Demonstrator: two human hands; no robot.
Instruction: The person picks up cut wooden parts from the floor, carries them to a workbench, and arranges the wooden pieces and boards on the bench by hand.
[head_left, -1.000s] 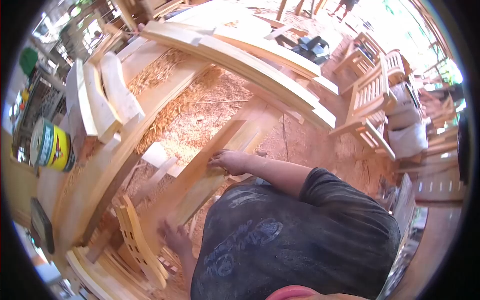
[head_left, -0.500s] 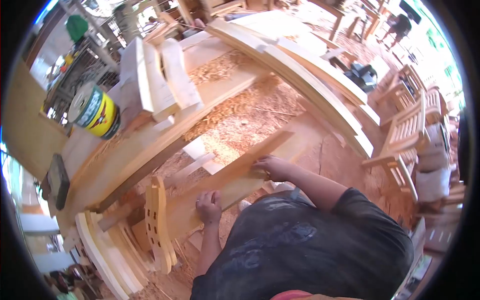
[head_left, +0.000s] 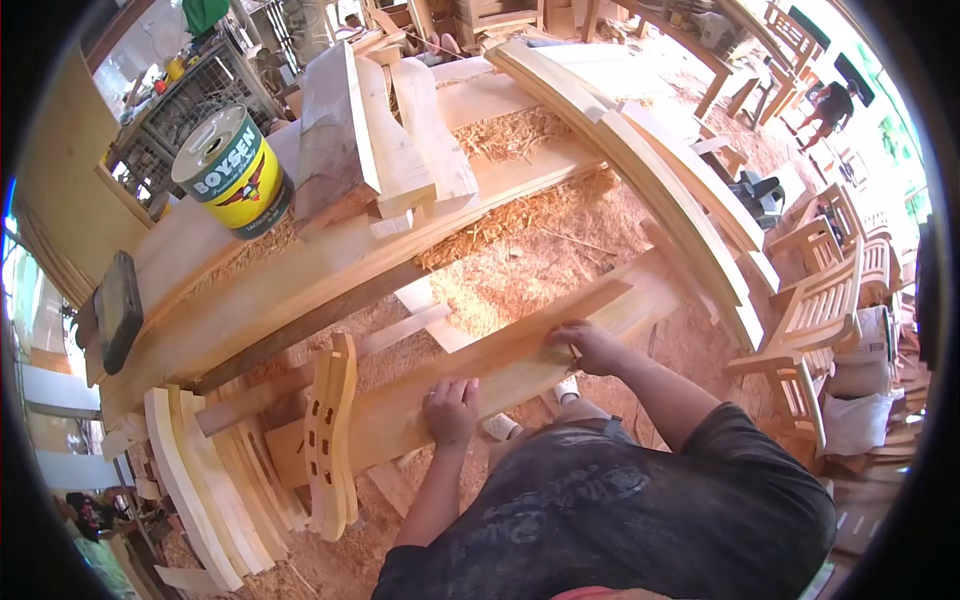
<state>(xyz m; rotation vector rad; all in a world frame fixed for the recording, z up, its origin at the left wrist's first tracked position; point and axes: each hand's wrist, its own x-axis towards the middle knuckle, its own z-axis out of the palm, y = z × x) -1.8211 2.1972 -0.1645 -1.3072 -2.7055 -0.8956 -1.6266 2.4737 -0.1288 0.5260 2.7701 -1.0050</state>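
A long pale wooden board (head_left: pixel 520 378) lies slantwise in front of my body, with a darker upright face along its far side. My left hand (head_left: pixel 452 410) rests on this board, its fingers laid over the wood. Further right along the same board is my right hand (head_left: pixel 590 347), its fingers curled and pressed together. Something small and dark may be between those fingers; I cannot make it out. Left of my left hand, curved wooden pieces with slots (head_left: pixel 330 440) stand against the board.
Several curved slats (head_left: pixel 195 480) are stacked at lower left. A paint can (head_left: pixel 240 180) stands on the bench plank (head_left: pixel 330 260), beside shaped pieces (head_left: pixel 340 150). Long curved beams (head_left: pixel 640 175) cross the back. Shavings (head_left: pixel 530 250) cover the ground; wooden chairs (head_left: pixel 820 290) stand right.
My view has shifted, so the scene sits further right. Both hands stay at the board; the right-hand fingers look slightly more curled.
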